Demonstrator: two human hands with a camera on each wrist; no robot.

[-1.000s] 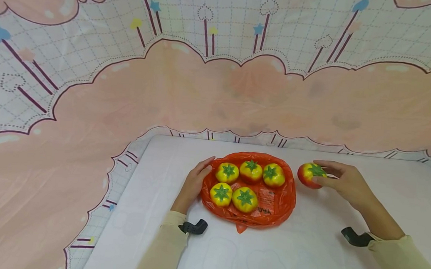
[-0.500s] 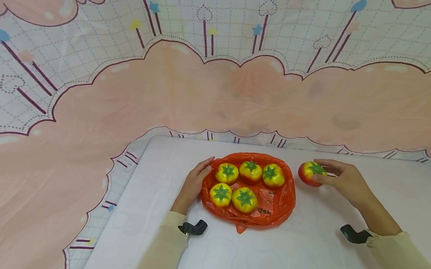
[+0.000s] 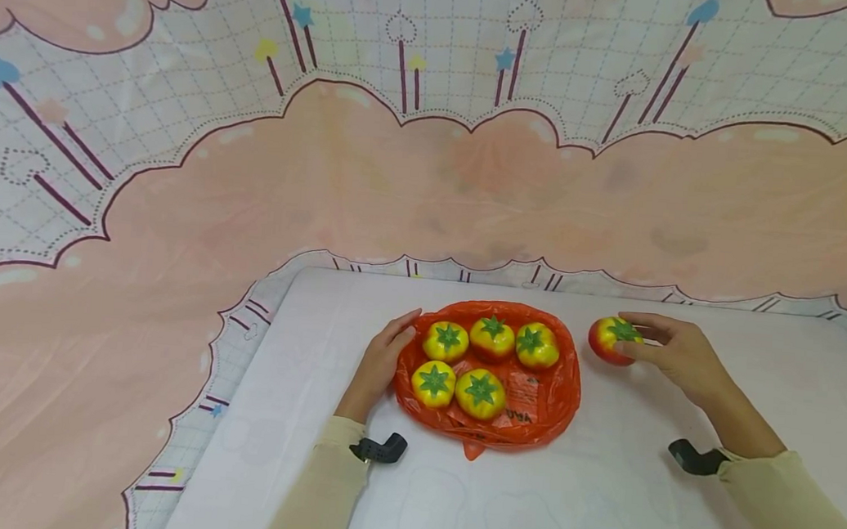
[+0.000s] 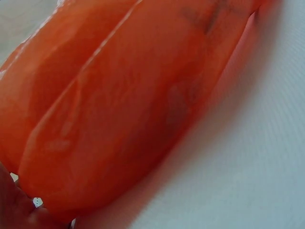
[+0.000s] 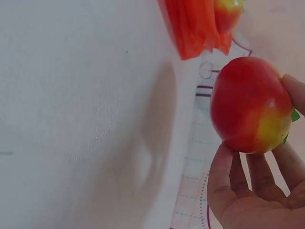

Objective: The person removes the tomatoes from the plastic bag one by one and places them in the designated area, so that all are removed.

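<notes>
A red plastic bag [image 3: 522,435] lies spread open on the table with its rim standing up like a bowl. Inside it sit several glossy yellow tomatoes with green star-shaped leaf tops, one of them a front tomato [image 3: 481,393]. My left hand [image 3: 380,364] holds the bag's left side at the rim; in the left wrist view the bag's red film [image 4: 119,109] covers most of that hand. Right of the bag, my right hand [image 3: 671,351] grips another tomato [image 3: 610,340] between thumb and fingers. The right wrist view shows this tomato [image 5: 250,105] red with a yellow patch, raised above the table.
The white table [image 3: 451,504] carries the bag near its far edge. A pink-and-white patterned cloth [image 3: 429,191] hangs behind and down the left side. Black wrist cameras, such as the right camera [image 3: 697,458], stick out from both cuffs.
My right hand has shifted very slightly away from me and to the right, tomato still held. The left hand and the bag stay practically where they were.
</notes>
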